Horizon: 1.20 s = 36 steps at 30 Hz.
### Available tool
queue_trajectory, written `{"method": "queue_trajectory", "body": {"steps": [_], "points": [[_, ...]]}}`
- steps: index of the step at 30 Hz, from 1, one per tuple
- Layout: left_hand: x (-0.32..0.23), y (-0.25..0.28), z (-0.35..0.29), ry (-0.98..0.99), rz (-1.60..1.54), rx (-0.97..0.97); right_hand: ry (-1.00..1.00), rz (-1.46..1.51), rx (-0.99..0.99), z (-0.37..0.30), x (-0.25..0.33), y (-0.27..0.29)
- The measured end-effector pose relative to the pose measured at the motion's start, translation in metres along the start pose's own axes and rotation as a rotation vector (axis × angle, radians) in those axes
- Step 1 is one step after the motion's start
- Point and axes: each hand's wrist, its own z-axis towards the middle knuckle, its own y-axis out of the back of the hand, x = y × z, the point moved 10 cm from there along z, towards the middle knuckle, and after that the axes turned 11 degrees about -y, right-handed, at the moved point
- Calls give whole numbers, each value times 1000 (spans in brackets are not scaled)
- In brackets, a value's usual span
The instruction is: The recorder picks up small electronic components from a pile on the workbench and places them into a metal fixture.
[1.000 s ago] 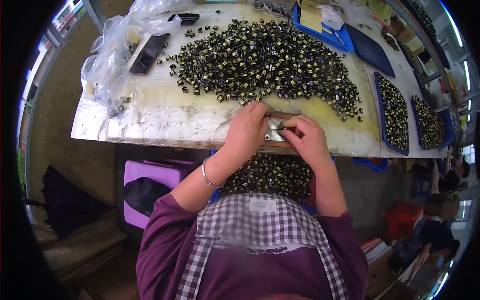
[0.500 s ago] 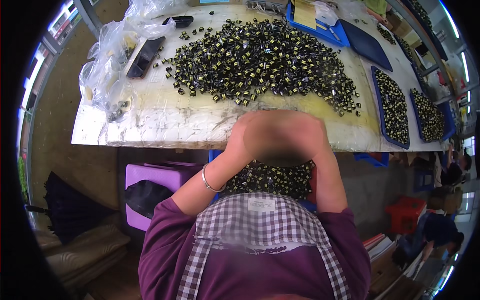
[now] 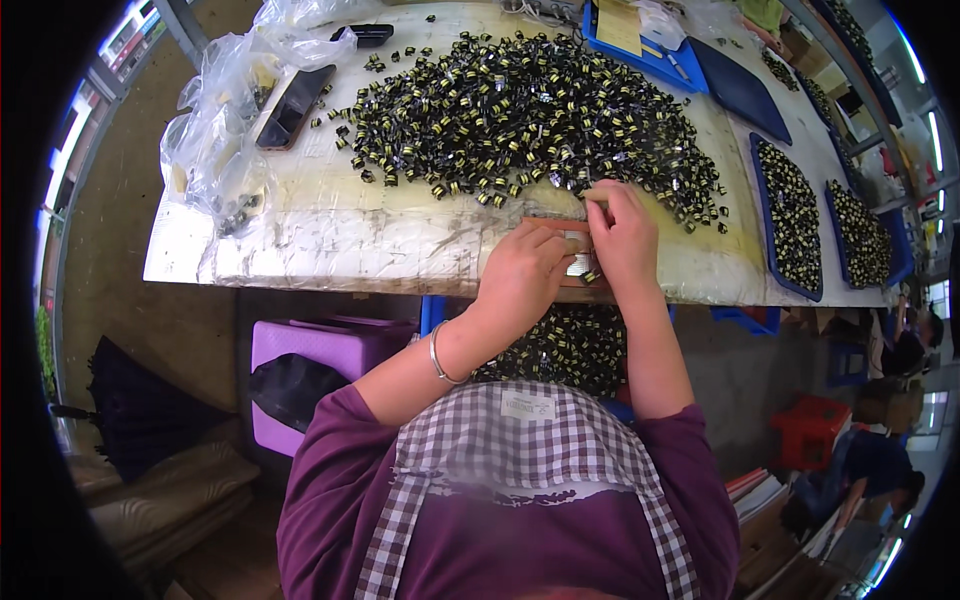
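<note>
My left hand is closed over a flat reddish-brown block at the table's front edge, fingers bent together on its top. A pale metallic patch shows on the block beside the fingertips. One small black part with yellow bands lies at the block's right side. My right hand is just right of the block, thumb and forefinger pinched at the near edge of a big heap of the same black-and-yellow parts. What sits between those fingertips is too small to make out.
A phone and crumpled clear plastic bags lie on the left. At the right stand blue trays of parts and a blue tray with a pen. More parts fill a container below the table edge, above my lap.
My hands were raised close together, with a blurred dark patch between them. Now they are lower and apart: the left on the block, the right reaching to the heap's edge.
</note>
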Motion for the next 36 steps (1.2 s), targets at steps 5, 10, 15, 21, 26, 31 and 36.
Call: {"method": "queue_trajectory", "body": {"steps": [5, 10, 15, 21, 26, 31, 36], "points": [[18, 15, -11, 92, -164, -148, 130, -50, 65, -2, 28, -13], [7, -7, -7, 30, -28, -60, 102, -177, 115, 0, 5, -11], [6, -31, -6, 40, 93, -17, -11, -81, 105, -4, -17, -6], [4, -16, -17, 14, 152, -227, -116, -21, 134, -1, -28, -13], [-11, -26, -23, -136, 7, -146, -55, -59, 171, -14, -18, -11], [-2, 14, -18, 81, -95, -31, 2, -24, 72, -36, -26, 15], [51, 66, -35, 170, 251, -213, -179, -40, 154, -35, 3, 8]]}}
